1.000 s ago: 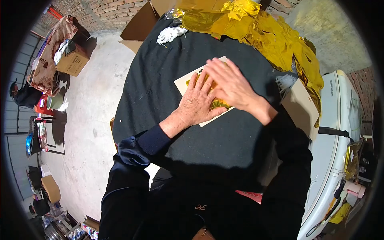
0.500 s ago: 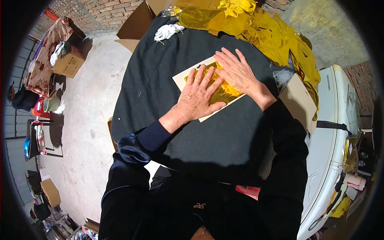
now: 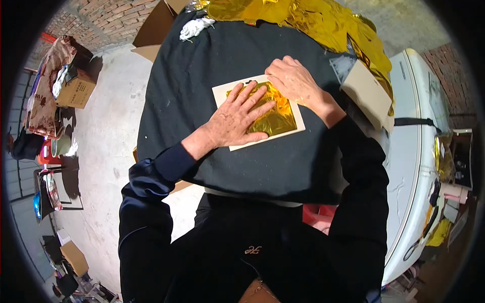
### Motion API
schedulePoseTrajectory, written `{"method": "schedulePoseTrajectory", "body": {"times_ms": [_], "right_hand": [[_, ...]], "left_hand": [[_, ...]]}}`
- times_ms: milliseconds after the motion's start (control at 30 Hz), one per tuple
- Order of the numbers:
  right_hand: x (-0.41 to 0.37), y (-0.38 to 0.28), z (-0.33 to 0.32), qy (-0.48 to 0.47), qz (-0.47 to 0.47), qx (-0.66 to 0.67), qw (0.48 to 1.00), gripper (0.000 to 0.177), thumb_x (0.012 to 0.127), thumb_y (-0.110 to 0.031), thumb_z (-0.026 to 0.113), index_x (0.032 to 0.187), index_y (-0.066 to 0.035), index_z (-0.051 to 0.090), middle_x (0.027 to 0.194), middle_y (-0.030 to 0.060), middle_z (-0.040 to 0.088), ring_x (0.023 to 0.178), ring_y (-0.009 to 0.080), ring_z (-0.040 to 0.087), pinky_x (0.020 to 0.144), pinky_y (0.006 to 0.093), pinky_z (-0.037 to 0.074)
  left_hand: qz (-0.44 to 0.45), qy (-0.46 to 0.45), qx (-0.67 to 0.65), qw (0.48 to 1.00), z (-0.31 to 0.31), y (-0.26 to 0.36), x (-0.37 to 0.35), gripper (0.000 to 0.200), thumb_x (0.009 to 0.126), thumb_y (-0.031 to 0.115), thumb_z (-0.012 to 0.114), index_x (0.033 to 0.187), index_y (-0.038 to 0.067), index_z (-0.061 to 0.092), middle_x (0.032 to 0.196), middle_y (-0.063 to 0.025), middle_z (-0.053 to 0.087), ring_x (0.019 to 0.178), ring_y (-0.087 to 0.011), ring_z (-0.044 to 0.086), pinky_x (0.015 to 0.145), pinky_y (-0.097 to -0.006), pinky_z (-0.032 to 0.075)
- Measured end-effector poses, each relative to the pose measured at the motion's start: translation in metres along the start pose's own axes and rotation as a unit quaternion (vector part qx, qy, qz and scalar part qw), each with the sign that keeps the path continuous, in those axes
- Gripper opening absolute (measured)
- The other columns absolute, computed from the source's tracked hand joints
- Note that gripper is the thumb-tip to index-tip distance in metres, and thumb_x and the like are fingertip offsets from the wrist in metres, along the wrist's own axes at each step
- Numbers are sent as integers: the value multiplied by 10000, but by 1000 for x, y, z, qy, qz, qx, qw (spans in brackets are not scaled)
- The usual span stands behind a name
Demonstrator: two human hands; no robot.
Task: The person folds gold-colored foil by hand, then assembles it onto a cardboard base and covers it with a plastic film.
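A pale square board (image 3: 237, 143) lies on the dark cloth with a sheet of gold foil (image 3: 283, 121) on its face. Spread flat over the foil's left part is my left hand (image 3: 230, 118), fingers apart. My right hand (image 3: 295, 83) rests at the board's upper right corner with its fingers curled in. The fingertips are hidden beneath it, so whatever they pinch cannot be made out. A small black mark (image 3: 250, 82) shows at the board's top edge.
Crumpled gold foil (image 3: 323, 22) covers the table's far edge. A white cloth bundle (image 3: 196, 29) lies at the upper left. Another pale board (image 3: 368, 93) is at the right, beside a white appliance (image 3: 411, 151). The dark cloth (image 3: 177, 101) drapes the table.
My right hand's fingers have gone from stretched out to curled at the board's upper right corner. My left hand stays flat on the foil. The view has shifted, and the board is turned slightly.
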State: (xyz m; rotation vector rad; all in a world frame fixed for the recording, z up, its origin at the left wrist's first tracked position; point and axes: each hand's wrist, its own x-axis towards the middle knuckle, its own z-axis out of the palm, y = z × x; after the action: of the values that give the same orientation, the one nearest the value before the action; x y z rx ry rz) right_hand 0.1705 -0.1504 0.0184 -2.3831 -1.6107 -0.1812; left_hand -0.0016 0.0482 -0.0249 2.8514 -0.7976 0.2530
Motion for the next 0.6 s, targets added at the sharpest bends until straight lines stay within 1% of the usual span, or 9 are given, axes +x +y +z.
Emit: {"method": "schedulePoseTrajectory", "body": {"times_ms": [67,200,233,333,367,467,500,533,600], "right_hand": [[-27,-21,-2,15,10,8,1000,184,1028,-206,574,1098,-86,694,1074,65,641,1053,300,584,952,444,473],[-75,-60,-8,11,29,4,1000,170,985,-174,589,1094,-100,696,1037,47,626,1009,279,577,916,423,450],[-84,-69,-10,1,44,13,999,182,954,-153,614,1106,-101,699,1060,40,637,1026,270,583,927,418,443],[-108,-81,-13,55,40,27,997,189,949,-135,632,1119,-92,705,1119,42,663,1081,265,591,952,430,441],[-116,-86,-10,71,50,11,996,287,951,-203,679,1217,-100,705,1215,47,688,1199,261,611,1066,445,430],[-130,-134,-12,66,68,-13,995,472,983,-245,665,1408,-47,614,1467,160,594,1424,343,509,1212,524,343],[-141,-145,1,32,74,-30,996,682,983,-333,682,1554,-20,479,1586,200,491,1531,365,406,1275,565,252],[-146,-163,1,-2,95,-21,995,817,966,-411,699,1598,14,403,1622,211,448,1569,357,351,1288,578,210],[-157,-185,6,-25,129,26,991,953,936,-485,717,1630,41,330,1656,224,405,1600,356,300,1305,591,150]], "left_hand": [[20,-21,-18,999,-6,18,-15,878,1000,815,404,1688,274,325,1742,-182,260,1632,-411,167,1341,-597,119],[57,-53,-48,996,-15,48,-43,876,991,826,393,1688,301,314,1745,-167,255,1632,-403,172,1345,-597,125],[65,-57,-53,995,-16,52,-48,877,990,827,391,1688,302,313,1746,-165,255,1632,-402,174,1344,-597,128],[76,-66,-46,994,-20,61,-55,876,991,828,379,1690,303,308,1746,-164,252,1630,-405,181,1343,-597,139],[78,-65,-42,994,-19,61,-55,878,991,827,382,1690,301,308,1746,-167,253,1630,-407,180,1343,-596,138],[81,-59,-33,994,-19,61,-56,898,987,831,403,1695,289,303,1743,-177,256,1631,-410,178,1342,-594,134],[83,-51,-36,995,-15,60,-56,901,986,832,406,1696,287,302,1743,-179,257,1631,-409,177,1342,-595,133],[85,-42,-39,995,-14,59,-56,905,985,834,409,1697,285,302,1742,-181,258,1631,-408,177,1342,-597,132],[86,-35,-53,994,-12,58,-56,898,988,830,409,1693,281,315,1741,-178,262,1631,-402,183,1341,-601,133]]}}
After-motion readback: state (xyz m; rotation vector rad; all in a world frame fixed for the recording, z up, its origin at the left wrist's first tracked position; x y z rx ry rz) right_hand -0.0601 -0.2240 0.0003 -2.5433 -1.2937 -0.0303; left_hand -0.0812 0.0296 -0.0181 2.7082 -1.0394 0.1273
